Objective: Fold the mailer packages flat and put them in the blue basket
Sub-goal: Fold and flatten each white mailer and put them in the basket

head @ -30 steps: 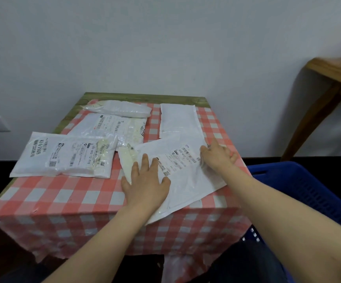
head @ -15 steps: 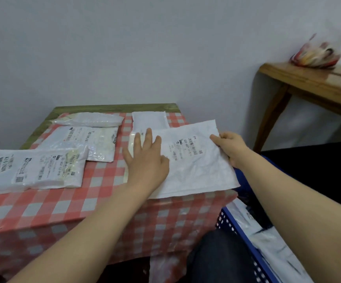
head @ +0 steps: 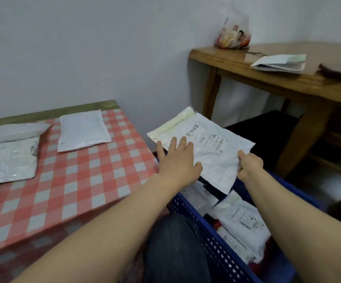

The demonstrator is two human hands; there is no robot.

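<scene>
Right of centre in the frame, a flattened white mailer (head: 204,146) hangs in the air over the far end of the blue basket (head: 212,240), clear of the checked table (head: 79,176). By my reading this is the putting-away step: folding looks done, and the next move calls for lowering it onto the mailers already lying in the basket (head: 241,219) and letting go. Its long axis runs diagonally, from the cream-coloured folded end at upper left down to the corner at lower right, label side up. Left hand (head: 178,162) lies on top with fingers straight and spread; right hand (head: 249,164) pinches the near right edge. More mailers (head: 84,129) wait on the table at left.
</scene>
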